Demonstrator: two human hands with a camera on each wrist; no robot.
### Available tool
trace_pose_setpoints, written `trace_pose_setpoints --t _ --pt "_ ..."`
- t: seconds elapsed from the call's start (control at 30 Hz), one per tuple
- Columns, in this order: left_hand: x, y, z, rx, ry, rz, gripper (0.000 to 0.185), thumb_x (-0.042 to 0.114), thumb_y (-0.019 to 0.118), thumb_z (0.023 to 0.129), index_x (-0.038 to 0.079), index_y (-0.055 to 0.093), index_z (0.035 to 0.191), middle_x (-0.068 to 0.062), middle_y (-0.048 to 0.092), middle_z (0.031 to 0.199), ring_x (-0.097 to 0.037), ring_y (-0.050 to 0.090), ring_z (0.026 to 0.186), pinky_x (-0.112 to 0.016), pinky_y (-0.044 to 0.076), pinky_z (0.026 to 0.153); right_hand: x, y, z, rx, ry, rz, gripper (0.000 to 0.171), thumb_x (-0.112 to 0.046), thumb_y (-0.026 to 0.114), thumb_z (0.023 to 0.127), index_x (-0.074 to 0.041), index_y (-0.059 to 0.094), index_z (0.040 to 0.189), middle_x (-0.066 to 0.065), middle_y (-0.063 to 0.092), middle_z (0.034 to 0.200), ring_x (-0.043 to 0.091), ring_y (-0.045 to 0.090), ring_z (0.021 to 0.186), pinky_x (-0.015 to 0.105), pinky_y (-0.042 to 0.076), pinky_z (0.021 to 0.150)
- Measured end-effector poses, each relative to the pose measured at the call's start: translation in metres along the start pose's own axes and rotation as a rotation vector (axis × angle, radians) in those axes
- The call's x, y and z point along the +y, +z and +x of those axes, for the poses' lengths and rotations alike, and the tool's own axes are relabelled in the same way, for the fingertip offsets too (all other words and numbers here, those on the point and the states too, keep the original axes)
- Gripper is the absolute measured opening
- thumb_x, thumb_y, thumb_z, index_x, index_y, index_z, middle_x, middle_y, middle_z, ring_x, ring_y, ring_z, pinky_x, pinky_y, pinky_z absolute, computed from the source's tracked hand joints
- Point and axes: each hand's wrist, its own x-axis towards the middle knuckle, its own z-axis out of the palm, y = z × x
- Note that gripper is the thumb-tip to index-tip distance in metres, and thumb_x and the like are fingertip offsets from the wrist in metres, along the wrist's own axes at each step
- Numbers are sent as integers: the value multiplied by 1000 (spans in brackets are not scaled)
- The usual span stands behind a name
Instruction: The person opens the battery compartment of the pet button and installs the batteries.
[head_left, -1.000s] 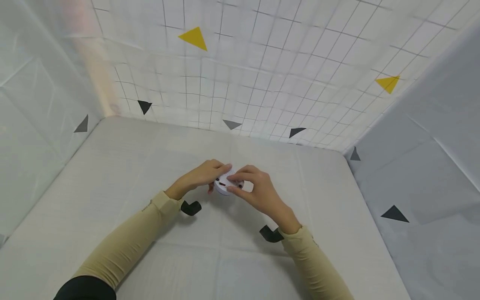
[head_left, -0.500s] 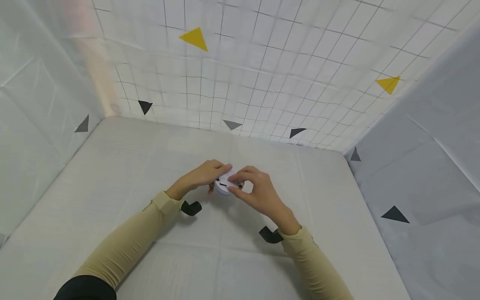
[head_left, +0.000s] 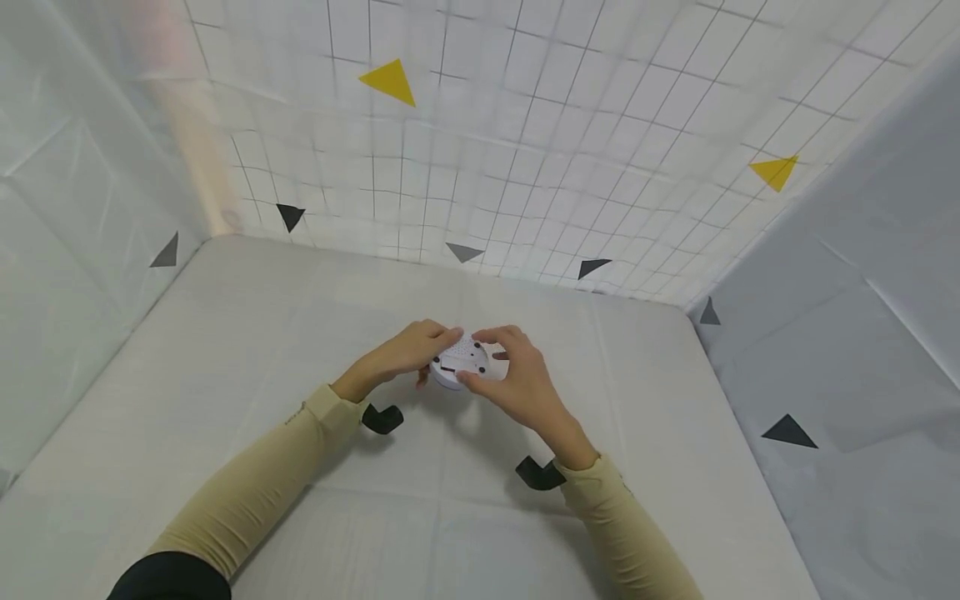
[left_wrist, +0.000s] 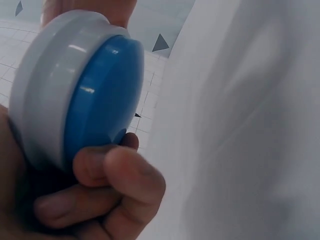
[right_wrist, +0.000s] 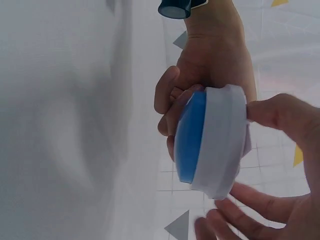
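A pale grey cloth-covered counter (head_left: 225, 350) fills the near and middle scene, closed in at the far side by a white gridded wall (head_left: 570, 150) bearing yellow and dark triangle markers, with plain grey sheeted walls to left and right. Two arms in tan sleeves (head_left: 255, 483) reach in from the near edge and meet at the middle of the counter, each wrist carrying a small black mount. Between them, raised just above the counter, sits a small round puck-shaped device with a white perforated top and a blue underside (head_left: 461, 362). The left hand (head_left: 401, 354) holds its left side with curled fingers (left_wrist: 100, 170) wrapped under the blue face. The right hand (head_left: 517, 379) pinches its right rim, thumb on the near edge, other fingers (right_wrist: 260, 205) loosely spread.
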Motion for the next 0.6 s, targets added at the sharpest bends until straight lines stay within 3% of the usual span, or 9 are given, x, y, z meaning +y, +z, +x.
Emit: trace_pose_setpoints --t 0.17,0.37,0.6 --pt "1 1 -1 -10 -4 3 48 41 43 114 2 70 117 -5 63 78 -16 53 54 -38 53 50 0 0 0 -76 105 86 63 -33 86 89 -6 64 141 13 69 137 27 74 117 40 63 93" --pt "3 4 -1 -16 -1 -2 48 41 42 114 2 70 119 -5 63 79 -16 54 55 -38 53 50 2 0 -1 -71 112 168 62 -27 89 87 -3 65 140 15 72 131 26 73 115 37 64 86" --pt "3 5 -1 -15 -2 -24 48 42 42 114 3 70 119 -6 65 79 -17 55 56 -39 53 50 1 1 -2 -47 88 145 62 -28 88 87 -2 66 139 15 72 131 25 73 115 26 64 78"
